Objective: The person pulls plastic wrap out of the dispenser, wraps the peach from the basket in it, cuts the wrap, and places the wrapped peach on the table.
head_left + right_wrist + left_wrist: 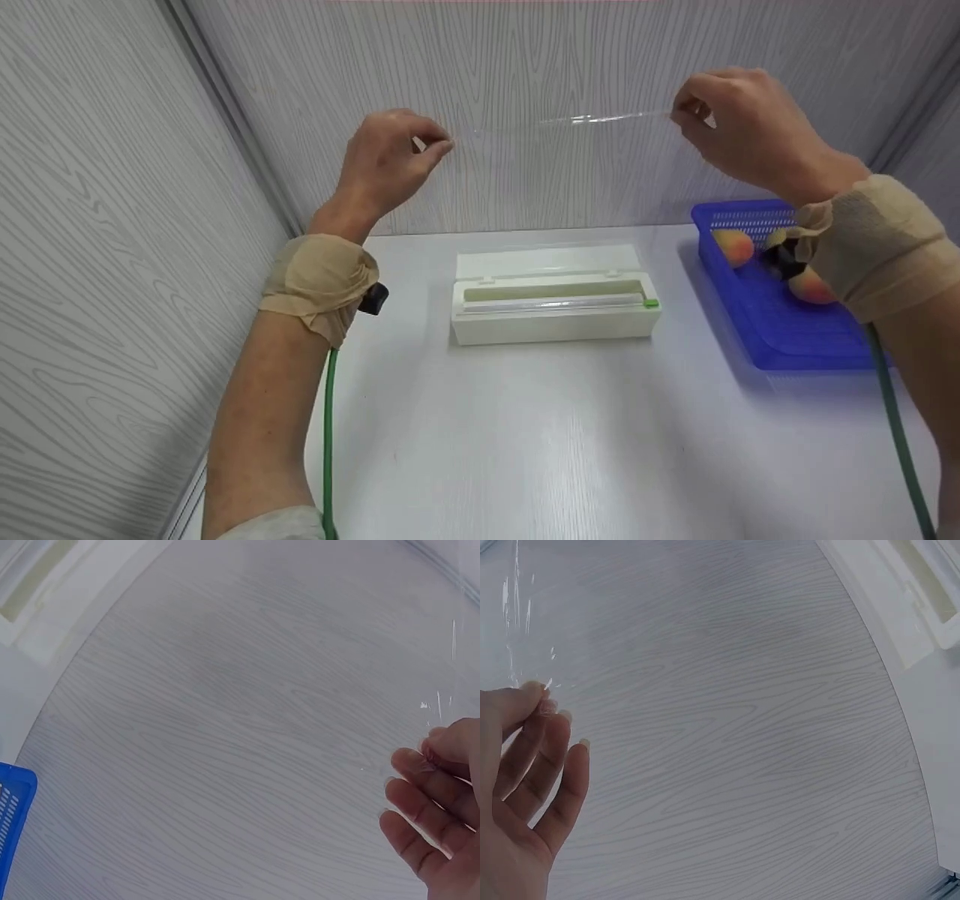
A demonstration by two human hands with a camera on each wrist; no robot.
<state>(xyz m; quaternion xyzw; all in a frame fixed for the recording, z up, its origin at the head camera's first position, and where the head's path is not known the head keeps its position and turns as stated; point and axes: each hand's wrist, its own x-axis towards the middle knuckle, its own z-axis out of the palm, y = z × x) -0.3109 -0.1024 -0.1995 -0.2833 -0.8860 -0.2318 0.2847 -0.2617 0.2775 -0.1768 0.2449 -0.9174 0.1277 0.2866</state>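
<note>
A sheet of clear plastic wrap (592, 119) hangs stretched in the air between both hands, its top edge catching the light. The left hand (394, 154) pinches one upper corner between thumb and index finger; the left wrist view shows shiny creases in the wrap (517, 615) at that thumb. At the other corner, the right hand (754, 131) pinches the wrap with thumb and forefinger, other fingers loosely bent. Below on the table lies a white plastic wrap dispenser (555, 326), its lid (547, 261) tipped back, with a green slide cutter (651, 304) at the right end.
A blue basket (814, 349) with several peaches (733, 247) stands at the right, under the right forearm. Wood-grain panels (525, 60) rise behind and at both sides of the white table (510, 435). Green cables (328, 435) run along both forearms.
</note>
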